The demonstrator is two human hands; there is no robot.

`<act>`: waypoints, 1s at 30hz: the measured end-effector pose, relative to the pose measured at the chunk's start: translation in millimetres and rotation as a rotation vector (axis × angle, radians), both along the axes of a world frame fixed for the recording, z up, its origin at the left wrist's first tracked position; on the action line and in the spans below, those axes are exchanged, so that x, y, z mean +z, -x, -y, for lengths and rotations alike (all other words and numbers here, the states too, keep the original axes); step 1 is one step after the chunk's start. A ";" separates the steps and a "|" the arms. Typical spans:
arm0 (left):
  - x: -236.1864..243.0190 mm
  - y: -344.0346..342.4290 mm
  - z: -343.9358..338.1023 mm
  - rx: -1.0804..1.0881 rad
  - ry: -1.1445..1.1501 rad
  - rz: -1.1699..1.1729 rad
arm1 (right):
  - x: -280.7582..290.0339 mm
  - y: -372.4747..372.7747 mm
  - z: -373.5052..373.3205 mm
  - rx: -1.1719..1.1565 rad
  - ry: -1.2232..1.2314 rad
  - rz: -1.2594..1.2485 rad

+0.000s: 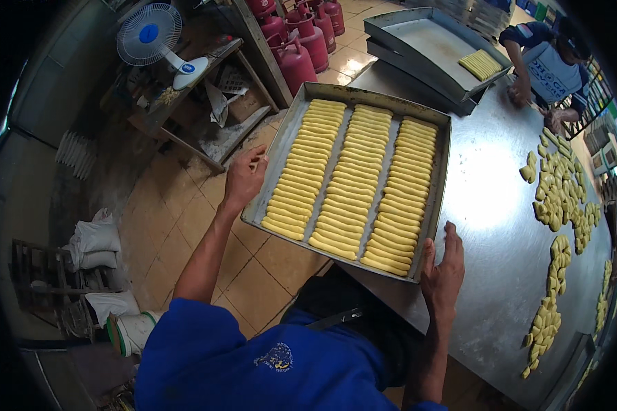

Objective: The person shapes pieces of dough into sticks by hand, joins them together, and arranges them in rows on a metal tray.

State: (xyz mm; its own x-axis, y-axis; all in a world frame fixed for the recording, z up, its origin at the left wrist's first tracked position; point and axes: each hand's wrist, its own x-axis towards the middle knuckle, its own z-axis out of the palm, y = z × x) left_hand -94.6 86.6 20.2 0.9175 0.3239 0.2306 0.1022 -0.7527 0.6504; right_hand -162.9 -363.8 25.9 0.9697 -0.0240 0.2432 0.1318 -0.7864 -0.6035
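Observation:
A square metal baking tray (pixel 356 256) holds three long rows of thin yellow dough sticks (pixel 353 175) packed side by side. It sits tilted across the left edge of the steel table, its left part out over the floor. My left hand (pixel 245 179) is at the tray's left wall, fingers bent against it; some fingertips are hidden. By the near right corner is my right hand (pixel 443 274), thumb at the tray wall and fingers stretched out, apart from it.
On the steel table (pixel 487 288) lie many dough pieces (pixel 559 188) at the right. Stacked trays (pixel 425 48) stand at the far end, the top one with a few sticks. A co-worker (pixel 552 68) handles dough far right. Red gas cylinders (pixel 308 41) and a fan (pixel 151 34) stand at the back.

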 end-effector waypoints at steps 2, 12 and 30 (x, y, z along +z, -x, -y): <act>6.2 -0.2 8.1 -0.073 -0.086 0.103 | 12.4 -7.4 -7.2 0.049 -0.003 -0.006; 14.2 -93.0 42.6 -0.375 -0.533 0.122 | 16.8 1.8 -9.3 0.088 -0.031 -0.007; -74.8 -188.7 63.8 -0.420 -0.303 -0.228 | -26.0 105.3 96.9 -0.426 -0.242 -0.112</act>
State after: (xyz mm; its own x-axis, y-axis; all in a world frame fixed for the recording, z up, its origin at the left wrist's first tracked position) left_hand 94.1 22.8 -54.6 0.9909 -0.1292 0.0370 -0.1332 -0.9088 0.3954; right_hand -268.2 -460.6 -0.1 0.8813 -0.4663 0.0770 -0.2460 -0.5917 -0.7677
